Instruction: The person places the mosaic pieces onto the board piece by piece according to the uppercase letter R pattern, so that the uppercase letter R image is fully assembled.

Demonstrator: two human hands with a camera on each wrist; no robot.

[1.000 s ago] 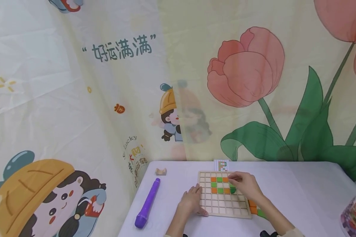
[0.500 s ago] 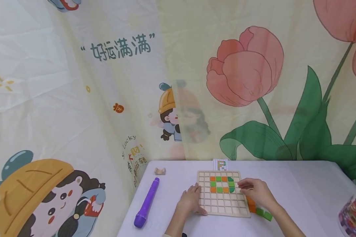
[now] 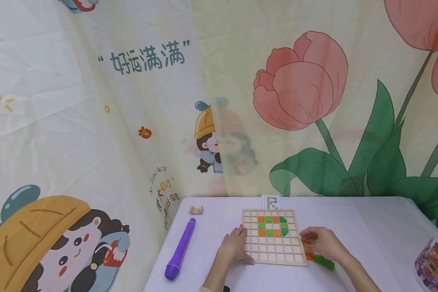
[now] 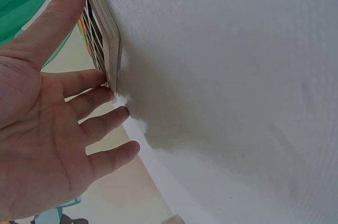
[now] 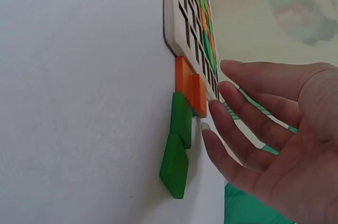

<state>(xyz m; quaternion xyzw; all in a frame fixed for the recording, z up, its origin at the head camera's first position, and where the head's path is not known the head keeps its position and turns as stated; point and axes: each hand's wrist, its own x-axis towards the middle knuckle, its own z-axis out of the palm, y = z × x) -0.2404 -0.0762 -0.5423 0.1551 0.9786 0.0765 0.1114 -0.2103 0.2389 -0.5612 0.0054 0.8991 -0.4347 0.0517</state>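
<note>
One left hand (image 3: pixel 232 245), fingers spread and touching the edge of a gridded wooden board (image 3: pixel 271 249) on its right, one right hand (image 3: pixel 326 242), fingers loosely apart, beside the board's opposite edge, orange blocks (image 5: pixel 198 97) and green blocks (image 5: pixel 181 121) near its fingertips

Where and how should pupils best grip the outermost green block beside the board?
I'd pinch the outermost green block near its free outer end, across opposite sides, coming from above, on the side away from the wooden board: it lies low on the table, and its inner end seems to meet a second green block.
</note>
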